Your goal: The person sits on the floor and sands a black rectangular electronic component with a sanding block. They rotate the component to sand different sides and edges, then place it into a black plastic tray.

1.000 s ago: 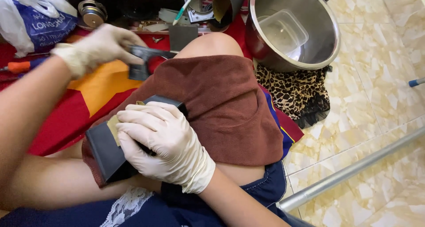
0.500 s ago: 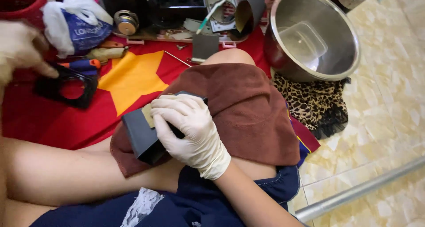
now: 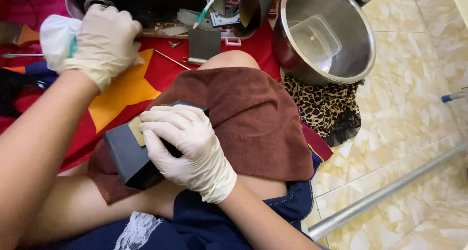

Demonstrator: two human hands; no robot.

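Note:
My right hand (image 3: pixel 187 150), in a pale glove, is closed over a dark grey box (image 3: pixel 122 157) that rests on a brown towel (image 3: pixel 253 118) draped across my knee. A tan patch (image 3: pixel 136 131) shows on the box's top, partly under my fingers. My left hand (image 3: pixel 105 40), also gloved, reaches to the upper left and grips a white plastic bag (image 3: pixel 54 38) with a bit of blue on it. What is inside the bag is hidden.
A red cloth with a yellow star (image 3: pixel 124 91) covers the floor on the left. Behind it lie small metal parts and a grey plate (image 3: pixel 204 43). A steel bowl (image 3: pixel 336 60) holding a clear tub (image 3: pixel 314 38) stands on leopard-print cloth (image 3: pixel 324 106). A metal pipe (image 3: pixel 385 194) crosses the tiles.
My left hand set a black ring-shaped part down on the red cloth, then moved to the white bag and closed on it. My right hand stayed on the box.

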